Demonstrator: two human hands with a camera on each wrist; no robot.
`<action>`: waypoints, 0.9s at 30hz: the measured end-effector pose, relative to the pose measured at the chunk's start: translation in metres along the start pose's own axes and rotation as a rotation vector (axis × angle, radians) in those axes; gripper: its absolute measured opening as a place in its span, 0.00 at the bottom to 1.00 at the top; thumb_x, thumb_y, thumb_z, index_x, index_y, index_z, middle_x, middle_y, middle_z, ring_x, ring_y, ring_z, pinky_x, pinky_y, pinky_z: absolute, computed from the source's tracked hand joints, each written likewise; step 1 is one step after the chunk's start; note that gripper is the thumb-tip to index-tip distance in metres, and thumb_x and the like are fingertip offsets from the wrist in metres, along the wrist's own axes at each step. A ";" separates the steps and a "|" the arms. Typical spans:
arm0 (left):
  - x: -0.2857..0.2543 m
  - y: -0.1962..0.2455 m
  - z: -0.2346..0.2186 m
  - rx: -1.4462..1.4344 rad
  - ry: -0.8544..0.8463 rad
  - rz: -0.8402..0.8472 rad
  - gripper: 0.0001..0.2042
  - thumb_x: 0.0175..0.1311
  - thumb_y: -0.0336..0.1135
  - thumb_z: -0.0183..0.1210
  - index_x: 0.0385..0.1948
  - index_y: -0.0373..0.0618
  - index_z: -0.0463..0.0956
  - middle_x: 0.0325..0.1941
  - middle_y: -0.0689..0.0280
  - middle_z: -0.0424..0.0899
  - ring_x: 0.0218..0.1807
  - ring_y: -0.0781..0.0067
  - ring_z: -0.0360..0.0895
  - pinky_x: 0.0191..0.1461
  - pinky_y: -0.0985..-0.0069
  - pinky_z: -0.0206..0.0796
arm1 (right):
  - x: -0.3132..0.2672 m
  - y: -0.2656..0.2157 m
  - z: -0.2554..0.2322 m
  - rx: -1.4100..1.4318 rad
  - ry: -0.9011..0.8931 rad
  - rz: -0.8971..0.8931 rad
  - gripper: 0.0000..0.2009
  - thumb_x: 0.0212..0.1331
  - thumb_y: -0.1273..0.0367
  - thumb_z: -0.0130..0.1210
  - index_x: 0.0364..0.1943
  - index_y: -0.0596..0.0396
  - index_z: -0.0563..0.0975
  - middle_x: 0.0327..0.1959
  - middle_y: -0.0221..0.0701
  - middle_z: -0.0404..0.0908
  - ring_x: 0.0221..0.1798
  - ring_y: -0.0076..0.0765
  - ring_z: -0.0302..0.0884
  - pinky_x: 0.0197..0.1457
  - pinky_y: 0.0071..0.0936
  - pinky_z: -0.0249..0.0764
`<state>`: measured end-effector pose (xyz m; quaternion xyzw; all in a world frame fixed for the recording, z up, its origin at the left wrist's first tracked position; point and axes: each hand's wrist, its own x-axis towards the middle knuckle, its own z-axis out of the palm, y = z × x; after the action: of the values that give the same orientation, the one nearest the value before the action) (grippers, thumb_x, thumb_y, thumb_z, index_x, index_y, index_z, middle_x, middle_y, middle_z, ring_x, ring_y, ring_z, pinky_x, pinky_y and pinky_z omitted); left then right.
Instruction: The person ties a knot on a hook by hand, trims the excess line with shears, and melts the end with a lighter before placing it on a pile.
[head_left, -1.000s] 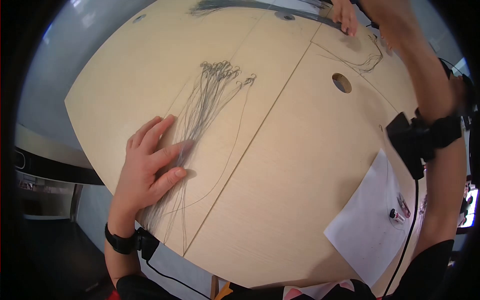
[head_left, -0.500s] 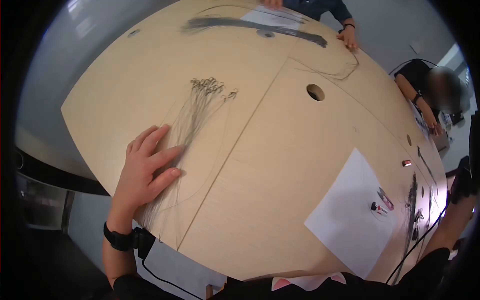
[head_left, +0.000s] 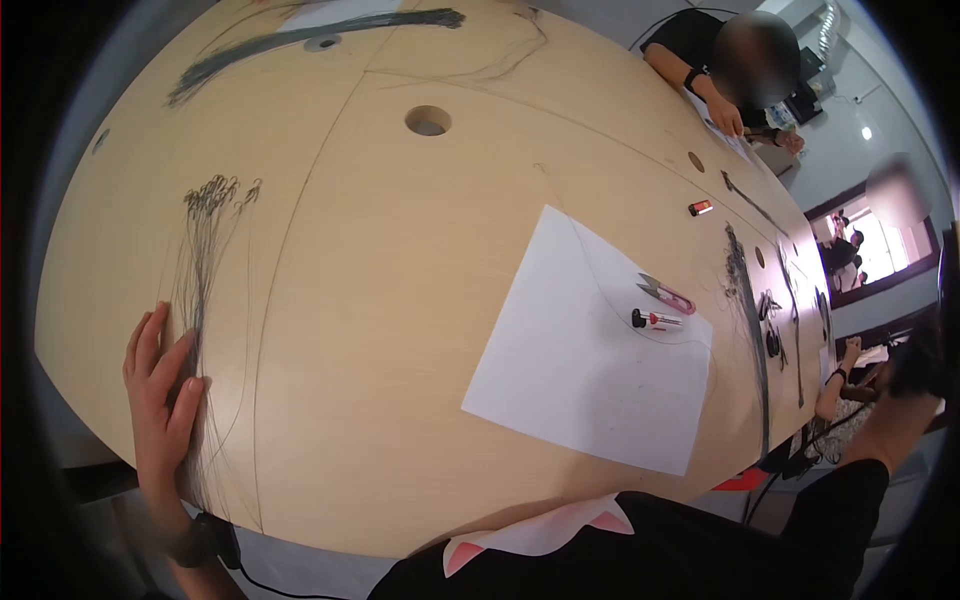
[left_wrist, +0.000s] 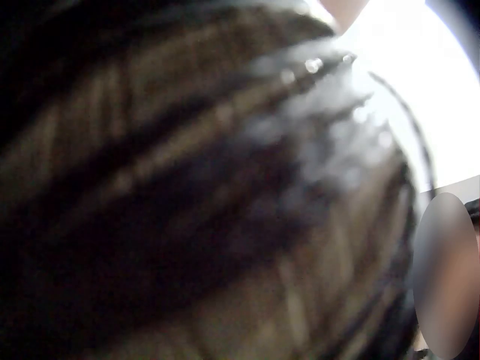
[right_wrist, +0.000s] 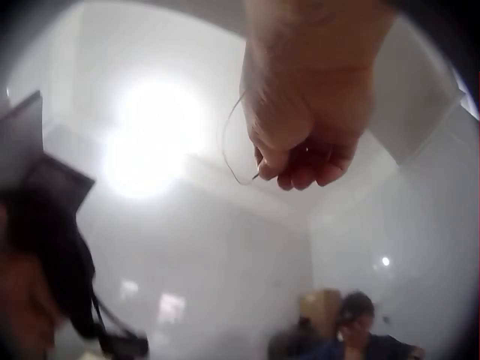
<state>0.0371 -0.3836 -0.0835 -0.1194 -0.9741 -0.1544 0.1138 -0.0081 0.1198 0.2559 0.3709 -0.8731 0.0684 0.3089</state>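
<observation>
My left hand (head_left: 160, 390) rests on a bundle of thin lines (head_left: 203, 270), its fingers fairly straight and lying over them. Small dark fish hooks (head_left: 212, 195) cluster at the bundle's far end, with a couple slightly apart on the right. The right wrist view shows my right hand (right_wrist: 311, 120) raised, fingers curled, pinching a thin line (right_wrist: 225, 146) that bows out beside the thumb. In the head view that hand is hidden at the right edge, where only the forearm (head_left: 890, 430) shows. Blurred dark and brown streaks fill most of the left wrist view.
A white paper sheet (head_left: 570, 370) bears pink-handled thread snips (head_left: 667, 294) and a small black-capped bottle (head_left: 657, 320). Dark bundles (head_left: 750, 320) lie along the right; a grey bundle (head_left: 320, 35) lies at the far side. There is a round hole (head_left: 428, 121). Another person (head_left: 725, 110) sits across.
The head view has swung right, so table things appear farther left. My right arm has come back from the far right to the right edge. My left hand stays on the lines.
</observation>
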 end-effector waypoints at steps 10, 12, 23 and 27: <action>-0.001 -0.001 -0.001 0.035 -0.043 -0.005 0.19 0.57 0.42 0.48 0.48 0.45 0.70 0.63 0.57 0.58 0.65 0.54 0.49 0.65 0.60 0.41 | -0.047 0.041 0.319 0.010 -0.819 -0.239 0.07 0.47 0.74 0.45 0.30 0.53 0.74 0.27 0.34 0.73 0.36 0.42 0.70 0.37 0.32 0.67; -0.003 0.000 0.002 0.038 -0.060 -0.009 0.19 0.58 0.43 0.47 0.49 0.46 0.70 0.63 0.57 0.58 0.65 0.54 0.49 0.65 0.60 0.41 | -0.048 0.043 0.332 0.022 -0.826 -0.251 0.07 0.46 0.74 0.46 0.30 0.53 0.74 0.27 0.34 0.73 0.36 0.42 0.70 0.37 0.33 0.67; 0.005 0.011 -0.005 0.062 -0.085 -0.058 0.18 0.50 0.40 0.51 0.43 0.43 0.74 0.61 0.54 0.61 0.63 0.50 0.54 0.63 0.62 0.45 | 0.030 -0.045 0.363 0.310 -0.318 -0.371 0.12 0.46 0.77 0.46 0.36 0.57 0.75 0.33 0.37 0.73 0.41 0.43 0.69 0.45 0.32 0.67; 0.003 0.011 -0.001 0.037 -0.055 -0.060 0.19 0.50 0.46 0.51 0.42 0.46 0.75 0.60 0.53 0.62 0.62 0.49 0.55 0.62 0.60 0.45 | 0.044 -0.095 0.410 0.337 -0.314 -0.473 0.13 0.46 0.77 0.45 0.39 0.59 0.73 0.37 0.37 0.72 0.44 0.42 0.67 0.47 0.31 0.67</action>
<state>0.0379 -0.3734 -0.0785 -0.0921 -0.9828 -0.1362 0.0844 -0.1664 -0.1178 -0.0561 0.6154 -0.7760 0.0805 0.1121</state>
